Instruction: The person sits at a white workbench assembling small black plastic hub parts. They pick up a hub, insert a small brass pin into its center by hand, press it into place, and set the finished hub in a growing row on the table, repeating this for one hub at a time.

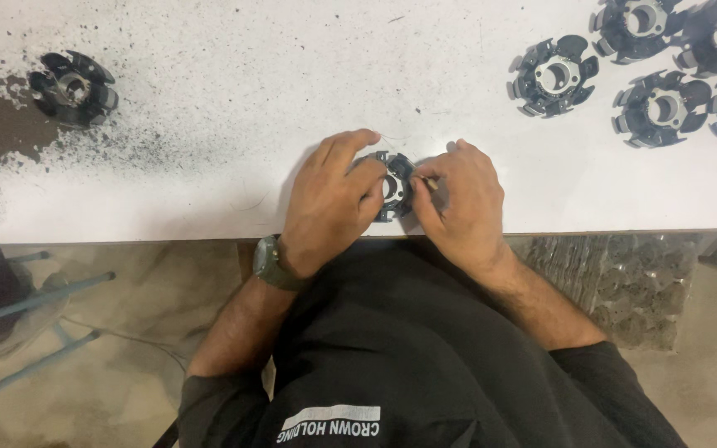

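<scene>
In the head view, a black ring-shaped part (393, 187) with a round central hole and radial teeth is gripped at the near edge of the white table (209, 99). It is clasped by the left hand (334, 199), fingers curled over its left side. Its right side is pinched by the right hand (458, 203), where a thin pale wire (430, 182) is held. Similar black parts (554, 76) lie far right of it.

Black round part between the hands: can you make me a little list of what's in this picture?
left hand: grips the black round toothed part with a centre hole
right hand: touches the same part, pinching a thin pale wire
surface: white table with dark speckles
far left: one similar black part, alone
top right: a cluster of similar black parts
wrist: dark green watch
</scene>
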The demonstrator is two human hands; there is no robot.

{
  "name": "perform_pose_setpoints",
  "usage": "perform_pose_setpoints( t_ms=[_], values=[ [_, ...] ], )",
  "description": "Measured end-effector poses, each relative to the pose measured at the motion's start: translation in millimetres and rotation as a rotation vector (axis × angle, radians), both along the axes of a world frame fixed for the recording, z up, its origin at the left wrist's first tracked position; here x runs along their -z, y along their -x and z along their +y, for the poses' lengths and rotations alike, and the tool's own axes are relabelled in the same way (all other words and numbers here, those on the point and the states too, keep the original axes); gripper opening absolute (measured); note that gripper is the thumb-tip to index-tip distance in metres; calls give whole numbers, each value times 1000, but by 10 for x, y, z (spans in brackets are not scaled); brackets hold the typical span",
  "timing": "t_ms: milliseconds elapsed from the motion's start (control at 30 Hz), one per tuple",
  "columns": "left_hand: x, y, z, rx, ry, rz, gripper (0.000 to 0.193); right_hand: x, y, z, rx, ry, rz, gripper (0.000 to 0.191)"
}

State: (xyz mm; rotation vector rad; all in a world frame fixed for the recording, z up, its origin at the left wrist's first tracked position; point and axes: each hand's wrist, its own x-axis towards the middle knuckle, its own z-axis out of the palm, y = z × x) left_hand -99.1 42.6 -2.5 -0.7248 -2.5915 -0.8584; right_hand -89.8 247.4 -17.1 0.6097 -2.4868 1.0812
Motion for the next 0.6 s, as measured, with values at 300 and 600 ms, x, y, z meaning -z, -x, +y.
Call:
perform_pose_setpoints(
  t_ms=[300,600],
  values=[
    [-7,-70,65,-80,-100,-91,15,17,-3,32,-104,25,98,23],
    [71,-158,81,-110,-147,-136,15,74,-4,11,-118,-70,126,28]
  ],
)
